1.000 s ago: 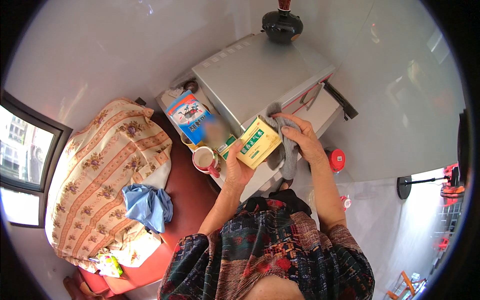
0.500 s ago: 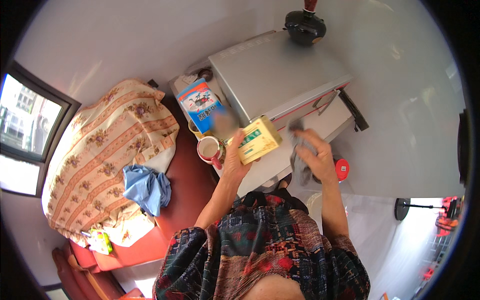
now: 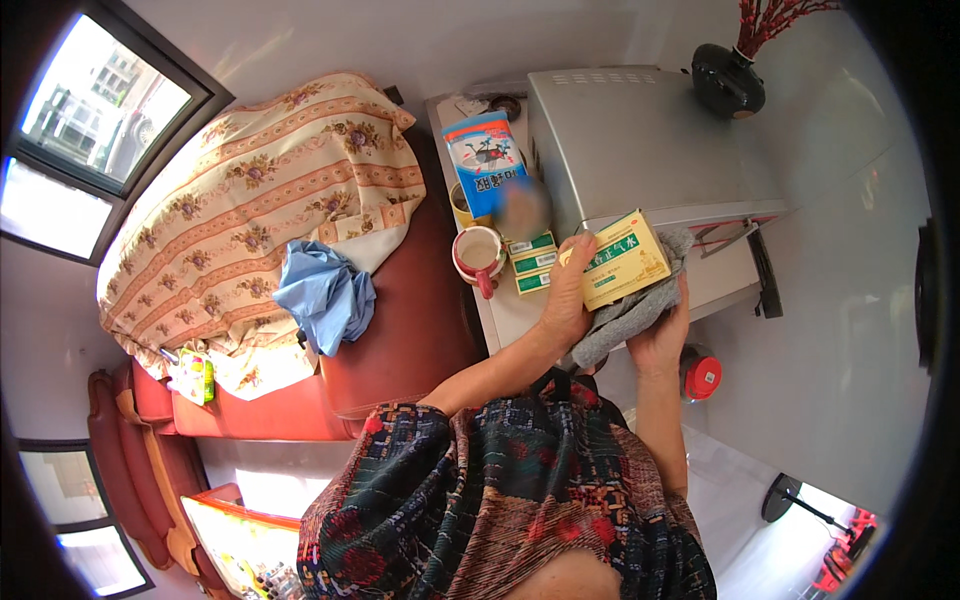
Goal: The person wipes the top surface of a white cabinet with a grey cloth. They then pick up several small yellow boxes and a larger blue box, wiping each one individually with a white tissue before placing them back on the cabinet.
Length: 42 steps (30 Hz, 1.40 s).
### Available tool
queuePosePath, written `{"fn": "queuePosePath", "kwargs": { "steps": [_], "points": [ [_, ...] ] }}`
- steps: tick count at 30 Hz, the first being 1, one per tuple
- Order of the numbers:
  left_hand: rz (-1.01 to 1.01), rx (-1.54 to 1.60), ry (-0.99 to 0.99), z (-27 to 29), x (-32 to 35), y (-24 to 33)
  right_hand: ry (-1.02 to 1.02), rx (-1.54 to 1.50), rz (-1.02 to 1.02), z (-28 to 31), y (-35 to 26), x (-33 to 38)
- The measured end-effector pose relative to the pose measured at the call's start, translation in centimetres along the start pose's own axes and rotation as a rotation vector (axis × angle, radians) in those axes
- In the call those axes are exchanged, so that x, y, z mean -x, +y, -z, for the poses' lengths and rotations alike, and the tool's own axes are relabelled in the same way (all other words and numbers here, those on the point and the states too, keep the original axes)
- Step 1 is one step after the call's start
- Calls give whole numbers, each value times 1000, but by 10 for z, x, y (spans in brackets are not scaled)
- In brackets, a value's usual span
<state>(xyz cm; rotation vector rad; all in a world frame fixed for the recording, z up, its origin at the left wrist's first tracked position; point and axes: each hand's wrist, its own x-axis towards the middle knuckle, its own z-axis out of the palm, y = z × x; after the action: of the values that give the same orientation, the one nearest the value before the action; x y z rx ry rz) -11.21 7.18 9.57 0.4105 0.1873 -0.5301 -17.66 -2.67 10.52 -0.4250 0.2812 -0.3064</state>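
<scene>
My left hand [image 3: 568, 300] is closed on the left end of a yellow carton [image 3: 630, 265] with a green band, held up in front of the silver oven-like appliance [image 3: 635, 150]. A grey cloth [image 3: 622, 322] is gripped in my right hand [image 3: 662, 335] and lies against the carton's underside and right end. The cloth hides part of the right fingers. Left of my hands, on the white cabinet top [image 3: 500, 318], small green-and-white boxes [image 3: 533, 265] lie side by side beside a red-and-white mug [image 3: 478, 256]. Behind them leans a blue-and-red packet [image 3: 484, 155].
A dark vase [image 3: 727, 80] with red stems stands at the right of the appliance. Below the cabinet's right side is a red-lidded jar [image 3: 702, 375]. To the left, a red sofa [image 3: 400, 330] carries a floral cover [image 3: 280, 190] and a crumpled blue cloth [image 3: 323, 295].
My right hand has brought the grey cloth leftward against the carton; they were apart before. The view has shifted, so the furniture sits differently, and the small boxes now show.
</scene>
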Motion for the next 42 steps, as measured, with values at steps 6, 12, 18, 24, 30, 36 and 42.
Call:
{"fn": "queuePosePath", "kwargs": {
  "steps": [6, 12, 18, 24, 30, 36, 42],
  "points": [
    [-8, -102, 49, 19, -16, 8, 166, 214, 51, -4, 42, -5],
    [74, -259, 40, 19, -21, 8, -61, 1675, 693, 3, 48, 21],
    [170, -50, -61, 20, -17, 19, -341, 1726, 756, 2, 32, 25],
    [167, -119, -37, -2, -5, 11, 65, 1317, 868, 3, 21, -15],
    [195, -112, 3, -7, -2, 9, 110, 1321, 759, -3, 18, -19],
    [137, -152, -22, -3, -5, 9, -14, 1477, 597, 6, 25, 0],
    [20, -279, 36, 11, -19, 14, -289, 1592, 711, 15, 26, 22]
  ]
}}
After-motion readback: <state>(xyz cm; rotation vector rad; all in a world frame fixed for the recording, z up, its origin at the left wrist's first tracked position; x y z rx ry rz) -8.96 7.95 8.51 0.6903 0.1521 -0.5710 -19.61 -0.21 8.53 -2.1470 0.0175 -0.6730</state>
